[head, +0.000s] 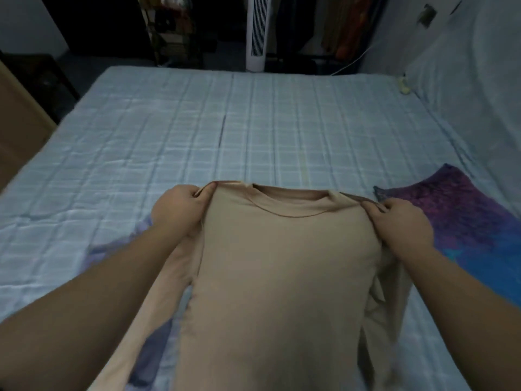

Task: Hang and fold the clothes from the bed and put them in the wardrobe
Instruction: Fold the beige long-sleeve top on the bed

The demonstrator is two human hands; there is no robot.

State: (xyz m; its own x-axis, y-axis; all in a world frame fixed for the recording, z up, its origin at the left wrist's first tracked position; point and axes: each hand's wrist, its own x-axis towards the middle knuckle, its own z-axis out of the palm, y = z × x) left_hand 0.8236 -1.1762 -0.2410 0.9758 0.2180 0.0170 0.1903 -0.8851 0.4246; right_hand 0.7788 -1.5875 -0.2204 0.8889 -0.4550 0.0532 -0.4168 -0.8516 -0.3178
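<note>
Head view: the left hand (180, 207) and right hand (400, 221) each pinch a shoulder of the beige top (282, 277), stretched between them with its sleeves hanging over the bed (197, 122). A purple cloth (465, 215) lies just right of the right hand, a lilac garment (152, 345) under the left forearm. Judging by this, folding has barely begun; the dark wardrobe (324, 29) beyond the bed awaits everything.

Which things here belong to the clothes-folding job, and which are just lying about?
Job: beige top, gripped at its shoulders by left hand and right hand; purple garment; lilac garment; bed.

Lying about: fan; cable; pillow.
</note>
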